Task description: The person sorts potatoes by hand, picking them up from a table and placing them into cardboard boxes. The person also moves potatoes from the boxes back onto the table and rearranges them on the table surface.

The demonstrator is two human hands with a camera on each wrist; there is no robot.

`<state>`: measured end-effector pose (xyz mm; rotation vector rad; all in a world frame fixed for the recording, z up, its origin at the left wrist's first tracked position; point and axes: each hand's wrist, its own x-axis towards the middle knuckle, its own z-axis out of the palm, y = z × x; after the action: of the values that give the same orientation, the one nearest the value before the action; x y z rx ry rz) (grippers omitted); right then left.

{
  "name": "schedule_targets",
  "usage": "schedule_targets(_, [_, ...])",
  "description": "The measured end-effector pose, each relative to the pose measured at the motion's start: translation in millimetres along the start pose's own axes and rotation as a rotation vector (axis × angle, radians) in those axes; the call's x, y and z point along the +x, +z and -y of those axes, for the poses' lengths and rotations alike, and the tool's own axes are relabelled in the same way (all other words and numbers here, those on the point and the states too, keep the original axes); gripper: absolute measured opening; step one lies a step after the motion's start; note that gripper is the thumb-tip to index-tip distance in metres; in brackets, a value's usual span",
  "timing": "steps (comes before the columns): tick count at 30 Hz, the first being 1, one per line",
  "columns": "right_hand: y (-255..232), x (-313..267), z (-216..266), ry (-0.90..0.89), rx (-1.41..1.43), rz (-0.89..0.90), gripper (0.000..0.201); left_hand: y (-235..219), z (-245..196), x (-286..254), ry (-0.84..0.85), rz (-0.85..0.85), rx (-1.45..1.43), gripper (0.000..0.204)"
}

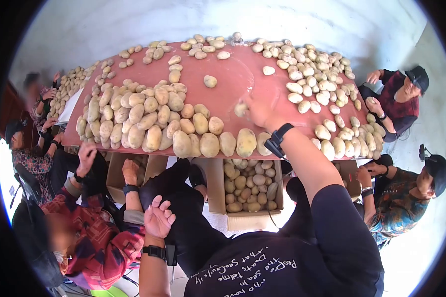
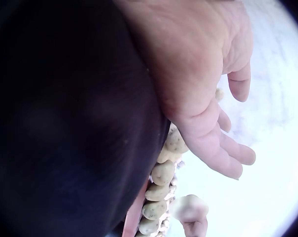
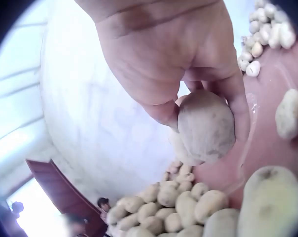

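Observation:
My right hand (image 1: 260, 111) reaches out over the middle of the red table (image 1: 223, 84) and grips a potato (image 1: 241, 109). In the right wrist view the thumb and fingers are curled round this roundish, pale brown potato (image 3: 206, 126), and another pale one shows partly behind it. My left hand (image 1: 158, 218) is held low by my lap, palm up, with loosely curled fingers and nothing in it. The left wrist view shows the same hand (image 2: 198, 74) beside dark cloth. A large heap of potatoes (image 1: 134, 111) covers the table's left side, and a row lines the near edge.
More potatoes (image 1: 312, 69) lie at the table's right and back. Below the near edge stands a cardboard box (image 1: 215, 185) holding potatoes. A person in a red patterned jacket (image 1: 104, 242) sits close at my left; others sit around both ends of the table.

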<state>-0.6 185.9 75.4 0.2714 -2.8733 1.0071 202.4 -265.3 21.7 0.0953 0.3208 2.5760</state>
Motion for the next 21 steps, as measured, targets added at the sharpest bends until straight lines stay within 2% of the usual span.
schedule_targets(2, [14, 5, -18, -0.104, -0.174, 0.112, 0.031, 1, -1, -1, 0.010, -0.011, -0.005, 0.042])
schedule_targets(3, [10, 6, -11, 0.075, 0.009, 0.265, 0.027, 1, -2, 0, 0.008, -0.003, -0.022, 0.042])
schedule_targets(6, [12, 23, -25, -0.009, -0.028, 0.470, 0.028, 0, -1, -1, -0.004, 0.006, -0.068, 0.042])
schedule_targets(9, [2, 47, -31, 0.010, -0.072, 0.686, 0.032, -1, -5, 5, -0.032, 0.020, -0.089, 0.042])
schedule_targets(12, [-42, 63, 35, 0.310, -0.055, 0.686, 0.036, 1, -4, 7, -0.058, 0.025, -0.124, 0.043])
schedule_targets(15, [-35, 109, 15, 0.266, -0.056, 0.639, 0.039, 4, -2, 13, -0.069, 0.043, -0.178, 0.043])
schedule_targets(19, [-4, 162, 9, -0.024, -0.236, 0.468, 0.047, 3, -1, 18, -0.065, 0.053, -0.209, 0.043])
schedule_targets(21, [11, 175, 23, 0.065, -0.314, 0.422, 0.050, 5, -1, 20, -0.069, 0.037, -0.228, 0.044])
